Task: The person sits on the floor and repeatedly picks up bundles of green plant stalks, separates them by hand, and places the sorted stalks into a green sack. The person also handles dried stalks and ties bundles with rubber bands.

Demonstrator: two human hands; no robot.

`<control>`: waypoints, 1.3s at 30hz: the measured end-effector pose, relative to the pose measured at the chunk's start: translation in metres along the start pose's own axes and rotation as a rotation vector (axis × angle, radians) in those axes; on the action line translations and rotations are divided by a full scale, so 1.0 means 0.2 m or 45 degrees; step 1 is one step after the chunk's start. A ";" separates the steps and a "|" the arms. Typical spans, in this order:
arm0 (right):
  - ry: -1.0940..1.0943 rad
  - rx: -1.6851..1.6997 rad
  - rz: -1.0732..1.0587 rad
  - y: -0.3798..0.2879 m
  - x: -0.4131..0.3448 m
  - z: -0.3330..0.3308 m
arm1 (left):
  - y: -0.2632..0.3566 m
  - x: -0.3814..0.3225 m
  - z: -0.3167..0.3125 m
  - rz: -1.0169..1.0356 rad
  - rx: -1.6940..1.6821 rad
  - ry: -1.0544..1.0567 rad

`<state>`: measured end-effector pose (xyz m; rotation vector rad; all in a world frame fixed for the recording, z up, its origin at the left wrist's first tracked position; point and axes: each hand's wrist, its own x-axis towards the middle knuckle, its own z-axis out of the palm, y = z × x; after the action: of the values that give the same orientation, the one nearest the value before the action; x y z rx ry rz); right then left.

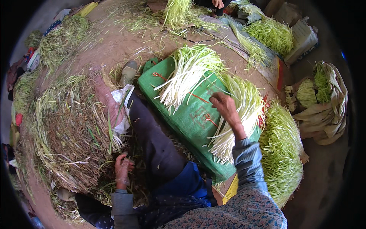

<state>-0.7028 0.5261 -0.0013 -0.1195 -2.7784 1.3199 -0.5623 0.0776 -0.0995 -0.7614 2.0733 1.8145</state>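
A stuffed green woven sack lies before me, with red ties on its top. Two loose bunches of long white-stemmed green shoots rest on it, a far bunch and a near bunch. Between them is my right hand, fingers bent, its fingertips at the end of a red tie; whether they pinch it is unclear. My left hand hovers low by my leg, palm partly up, fingers loosely curled and apart. It holds nothing and is nearest a heap of dry trimmings.
More shoots are piled right of the sack. Beyond stand an open cloth bundle of greens and a white bag. Another person's hand shows at the top, near upright shoots. My shoe is left of the sack.
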 end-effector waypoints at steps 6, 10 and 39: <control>-0.492 -0.451 0.175 0.14 0.28 -0.20 | 0.01 -0.03 0.05 0.008 0.031 -0.012; -0.233 -0.755 0.214 0.50 0.29 -0.14 | -0.01 -0.05 0.07 -0.014 0.110 -0.023; 0.134 -0.118 0.417 0.37 -0.77 -0.33 | 0.62 -0.13 0.66 0.802 0.161 0.110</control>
<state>-0.5406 0.6079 -0.0211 -0.6538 -2.8141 1.1991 -0.6270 0.2201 -0.0065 -0.1510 2.6648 1.9266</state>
